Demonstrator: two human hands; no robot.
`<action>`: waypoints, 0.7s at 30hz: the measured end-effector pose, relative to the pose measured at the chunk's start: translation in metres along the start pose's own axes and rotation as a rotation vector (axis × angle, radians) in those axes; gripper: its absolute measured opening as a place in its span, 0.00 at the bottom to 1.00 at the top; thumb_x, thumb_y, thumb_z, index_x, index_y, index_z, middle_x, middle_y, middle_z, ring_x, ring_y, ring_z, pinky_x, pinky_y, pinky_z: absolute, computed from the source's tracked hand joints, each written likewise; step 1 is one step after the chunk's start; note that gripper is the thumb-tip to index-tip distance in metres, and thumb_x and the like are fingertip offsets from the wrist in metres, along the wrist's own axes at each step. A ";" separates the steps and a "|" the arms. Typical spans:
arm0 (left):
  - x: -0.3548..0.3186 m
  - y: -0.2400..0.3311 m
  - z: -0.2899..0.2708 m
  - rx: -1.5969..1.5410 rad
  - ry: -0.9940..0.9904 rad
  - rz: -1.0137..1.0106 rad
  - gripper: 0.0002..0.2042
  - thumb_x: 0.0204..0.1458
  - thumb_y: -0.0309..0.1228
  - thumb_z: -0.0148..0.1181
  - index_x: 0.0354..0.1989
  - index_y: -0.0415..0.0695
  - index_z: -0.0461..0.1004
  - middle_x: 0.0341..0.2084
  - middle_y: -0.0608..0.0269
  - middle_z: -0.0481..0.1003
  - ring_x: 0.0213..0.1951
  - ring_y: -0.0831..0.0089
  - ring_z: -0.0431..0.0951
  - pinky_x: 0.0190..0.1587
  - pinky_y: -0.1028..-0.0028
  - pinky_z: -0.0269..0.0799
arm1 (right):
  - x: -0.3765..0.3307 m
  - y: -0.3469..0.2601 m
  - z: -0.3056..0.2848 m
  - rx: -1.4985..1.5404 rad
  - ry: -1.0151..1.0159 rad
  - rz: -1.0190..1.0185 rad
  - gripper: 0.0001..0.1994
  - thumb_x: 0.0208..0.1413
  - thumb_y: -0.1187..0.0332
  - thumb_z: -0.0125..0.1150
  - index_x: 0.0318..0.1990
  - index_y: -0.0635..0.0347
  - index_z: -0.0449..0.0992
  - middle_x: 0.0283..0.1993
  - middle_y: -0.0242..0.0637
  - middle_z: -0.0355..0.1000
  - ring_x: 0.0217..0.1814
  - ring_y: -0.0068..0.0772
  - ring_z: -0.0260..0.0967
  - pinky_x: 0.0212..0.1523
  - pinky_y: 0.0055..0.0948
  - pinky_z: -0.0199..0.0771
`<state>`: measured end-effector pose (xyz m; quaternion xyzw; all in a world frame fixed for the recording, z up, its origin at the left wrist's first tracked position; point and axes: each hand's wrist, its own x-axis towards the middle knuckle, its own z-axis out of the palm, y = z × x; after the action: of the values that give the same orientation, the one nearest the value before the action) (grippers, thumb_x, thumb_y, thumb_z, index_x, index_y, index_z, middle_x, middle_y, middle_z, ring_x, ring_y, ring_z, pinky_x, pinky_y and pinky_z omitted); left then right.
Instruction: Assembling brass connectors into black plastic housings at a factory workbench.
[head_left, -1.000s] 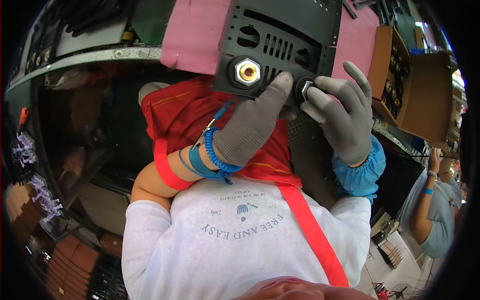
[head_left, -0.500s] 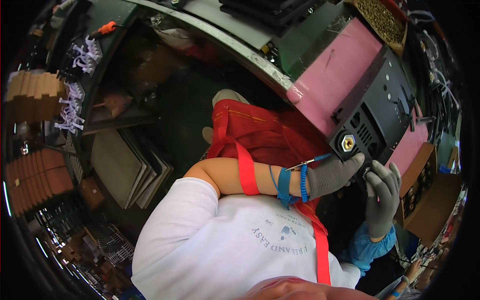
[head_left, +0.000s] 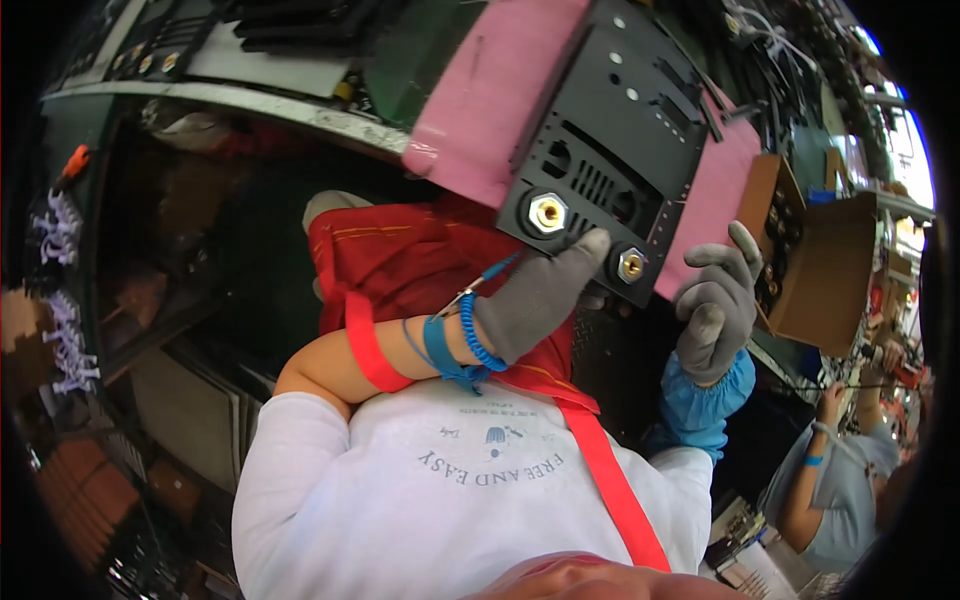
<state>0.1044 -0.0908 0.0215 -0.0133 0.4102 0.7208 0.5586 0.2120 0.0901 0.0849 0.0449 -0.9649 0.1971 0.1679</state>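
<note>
A black metal panel (head_left: 640,75) with slots and round holes lies on a pink sheet (head_left: 490,90). Two brass fittings with hex nuts sit along its near edge: the left fitting (head_left: 547,213) and the right fitting (head_left: 630,264). My left hand (head_left: 540,300), in a grey glove, grips that near edge between them, thumb on top and fingertips partly hidden underneath. Just right of the panel's corner, my gloved right hand (head_left: 715,310) is raised off it, fingers apart and partly bent, with nothing visible in it. A blue coiled cord with a clip circles my left wrist.
An open cardboard box (head_left: 825,270) holding dark round parts stands right of the pink sheet. Black metal pieces (head_left: 300,20) are stacked at the far left of the bench. White plastic parts (head_left: 65,340) hang at the left. Another person (head_left: 840,480) works at the lower right.
The whole view has swung, so the bench appears further left. My right hand has come off the right fitting and moved right, leaving its nut visible. My left hand keeps its grip on the panel.
</note>
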 end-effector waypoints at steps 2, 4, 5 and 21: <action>0.003 -0.003 0.000 -0.060 -0.057 0.100 0.11 0.63 0.34 0.50 0.48 0.42 0.72 0.36 0.65 0.76 0.37 0.77 0.77 0.34 0.76 0.76 | 0.001 -0.004 -0.007 -0.032 0.031 0.031 0.20 0.61 0.56 0.48 0.22 0.60 0.71 0.28 0.36 0.72 0.40 0.43 0.73 0.64 0.48 0.56; 0.003 0.001 0.004 -0.099 -0.061 0.036 0.11 0.63 0.33 0.50 0.47 0.42 0.72 0.36 0.65 0.76 0.36 0.77 0.77 0.34 0.75 0.76 | 0.017 -0.014 -0.007 -0.002 -0.020 -0.015 0.07 0.51 0.67 0.62 0.29 0.60 0.75 0.30 0.35 0.73 0.40 0.39 0.73 0.59 0.42 0.63; 0.004 0.003 0.003 -0.132 -0.037 -0.005 0.10 0.63 0.33 0.50 0.46 0.42 0.73 0.36 0.65 0.76 0.36 0.76 0.77 0.34 0.75 0.76 | 0.019 -0.019 0.006 0.149 0.002 0.086 0.06 0.48 0.71 0.64 0.34 0.60 0.75 0.33 0.35 0.74 0.41 0.38 0.73 0.55 0.39 0.65; -0.039 0.096 -0.050 1.908 0.519 1.366 0.11 0.58 0.21 0.53 0.48 0.37 0.74 0.45 0.58 0.75 0.49 0.69 0.75 0.52 0.74 0.71 | 0.150 -0.074 0.009 -0.195 0.040 -0.364 0.37 0.39 0.46 0.70 0.54 0.61 0.72 0.42 0.42 0.70 0.45 0.49 0.69 0.52 0.42 0.67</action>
<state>0.0183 -0.1556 0.0624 0.4810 0.8014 0.2496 -0.2532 0.0795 0.0153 0.1551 0.1981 -0.9518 0.0698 0.2235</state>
